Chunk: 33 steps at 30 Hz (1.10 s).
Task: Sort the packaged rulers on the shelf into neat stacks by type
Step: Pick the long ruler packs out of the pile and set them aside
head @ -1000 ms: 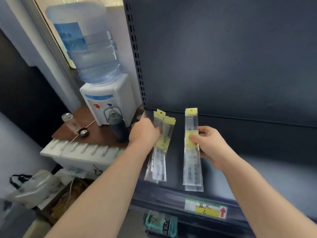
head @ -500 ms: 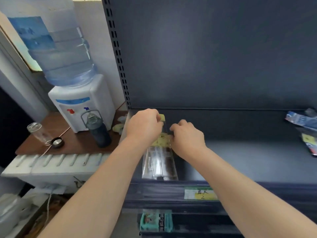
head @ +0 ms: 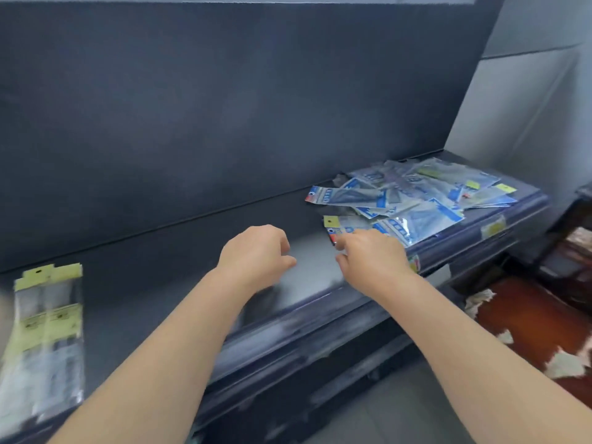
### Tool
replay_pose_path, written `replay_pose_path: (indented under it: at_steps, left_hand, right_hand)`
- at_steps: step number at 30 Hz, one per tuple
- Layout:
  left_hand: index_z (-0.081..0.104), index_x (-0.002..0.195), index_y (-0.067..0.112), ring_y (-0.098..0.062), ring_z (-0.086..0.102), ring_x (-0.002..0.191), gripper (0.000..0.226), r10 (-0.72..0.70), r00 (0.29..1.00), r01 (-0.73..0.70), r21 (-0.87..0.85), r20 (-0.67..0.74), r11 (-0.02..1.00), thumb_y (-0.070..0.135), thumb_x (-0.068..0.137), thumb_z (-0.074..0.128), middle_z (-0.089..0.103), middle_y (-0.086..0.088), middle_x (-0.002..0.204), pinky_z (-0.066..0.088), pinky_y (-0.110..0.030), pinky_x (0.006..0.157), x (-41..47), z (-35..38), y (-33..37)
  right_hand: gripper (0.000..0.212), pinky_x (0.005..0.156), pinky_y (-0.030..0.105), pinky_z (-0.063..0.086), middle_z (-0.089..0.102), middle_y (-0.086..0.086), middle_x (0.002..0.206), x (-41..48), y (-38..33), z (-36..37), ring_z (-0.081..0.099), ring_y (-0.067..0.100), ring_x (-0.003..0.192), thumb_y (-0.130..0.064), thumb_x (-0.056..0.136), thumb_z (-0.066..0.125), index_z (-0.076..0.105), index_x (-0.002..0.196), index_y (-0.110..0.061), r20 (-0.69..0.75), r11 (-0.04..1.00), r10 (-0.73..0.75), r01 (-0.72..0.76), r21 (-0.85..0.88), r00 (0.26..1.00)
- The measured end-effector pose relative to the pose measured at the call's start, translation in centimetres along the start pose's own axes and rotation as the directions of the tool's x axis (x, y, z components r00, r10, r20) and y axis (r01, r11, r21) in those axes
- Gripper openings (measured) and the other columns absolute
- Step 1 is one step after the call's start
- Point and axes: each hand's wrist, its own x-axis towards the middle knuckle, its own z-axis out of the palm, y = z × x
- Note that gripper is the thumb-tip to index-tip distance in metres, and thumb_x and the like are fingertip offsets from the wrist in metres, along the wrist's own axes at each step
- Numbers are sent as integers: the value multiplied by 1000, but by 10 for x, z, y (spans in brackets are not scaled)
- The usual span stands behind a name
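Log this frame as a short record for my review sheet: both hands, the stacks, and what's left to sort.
yellow-header stack: clear ruler packets, roughly aligned, far left of the shelf
loose pile: mostly blue-printed packets, overlapping at mixed angles, right end of shelf
left hand: over mid-shelf, fingers loosely curled, holds nothing
right hand: at the pile's near edge, fingers reaching for a packet; contact unclear
status: pile not yet sorted

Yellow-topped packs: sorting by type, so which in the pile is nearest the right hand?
The pack at the pile's left edge, beside the right hand; others lie far right.
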Motion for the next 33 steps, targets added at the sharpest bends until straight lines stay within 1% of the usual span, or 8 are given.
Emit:
replay_pose_path:
  at_steps: [3, 6, 11, 15, 24, 27, 30, 33]
  left_hand:
    - [65, 108, 27, -19, 58, 106, 21, 36, 999, -37, -46, -17, 998, 37, 90, 61, 63, 8, 116, 48, -32, 84, 23, 19, 70]
    - [68, 104, 24, -19, 60, 102, 21, 69, 997, -72, -80, -32, 994, 37, 90, 62, 65, 6, 111, 51, -35, 86, 45, 38, 133]
    - [67, 112, 26, -15, 60, 104, 25, 91, 995, -93, -124, -29, 988, 38, 92, 61, 66, 8, 114, 50, -32, 83, 74, 62, 199]
    - [65, 117, 25, -13, 60, 105, 28, 83, 996, -85, -136, -21, 987, 38, 93, 61, 65, 9, 117, 47, -30, 85, 97, 69, 228]
    - [65, 116, 25, -16, 58, 110, 26, 90, 995, -94, -133, -34, 987, 36, 93, 60, 64, 8, 119, 48, -35, 92, 177, 79, 268]
    - [66, 113, 24, -18, 59, 108, 24, 77, 996, -81, -122, -33, 989, 35, 93, 58, 64, 7, 118, 50, -37, 90, 213, 81, 276]
    - [67, 102, 17, -24, 61, 101, 19, 63, 997, -66, -91, -32, 994, 29, 90, 58, 69, -2, 107, 52, -41, 86, 252, 83, 287]
    - [67, 107, 19, -26, 60, 104, 20, 92, 995, -94, -62, -37, 994, 23, 95, 51, 68, -2, 111, 51, -39, 86, 292, 85, 303]
  right_hand:
    - [25, 74, 35, 41, 63, 0, 114, -8, 77, -2, 55, 25, 109, -32, 97, 45, 62, 114, -23, -5, 998, 52, -51, 37, 999]
    - [24, 77, 36, 44, 64, -2, 114, -14, 147, -6, 55, 24, 111, -31, 96, 47, 63, 114, -26, -27, 993, 98, -95, 75, 995]
    - [24, 82, 37, 50, 63, -6, 118, -16, 231, -10, 55, 19, 112, -33, 96, 49, 63, 116, -31, -8, 985, 127, -126, 118, 992]
    - [24, 83, 36, 50, 63, -9, 118, -6, 267, -4, 56, 16, 110, -35, 96, 50, 63, 116, -33, 7, 981, 119, -119, 152, 993]
    - [25, 84, 38, 51, 64, -8, 118, 55, 322, 15, 57, 18, 111, -32, 97, 47, 63, 115, -32, 49, 974, 124, -131, 185, 991]
    - [26, 83, 37, 51, 64, -7, 120, 87, 344, 19, 57, 19, 112, -29, 97, 47, 64, 116, -32, 71, 975, 136, -146, 169, 988]
    - [26, 83, 34, 47, 63, -7, 123, 120, 366, 22, 57, 19, 114, -30, 97, 48, 63, 119, -32, 84, 974, 146, -158, 162, 986]
    - [26, 81, 33, 46, 63, -7, 123, 148, 386, 24, 57, 19, 113, -32, 97, 49, 62, 119, -33, 79, 972, 162, -173, 160, 984]
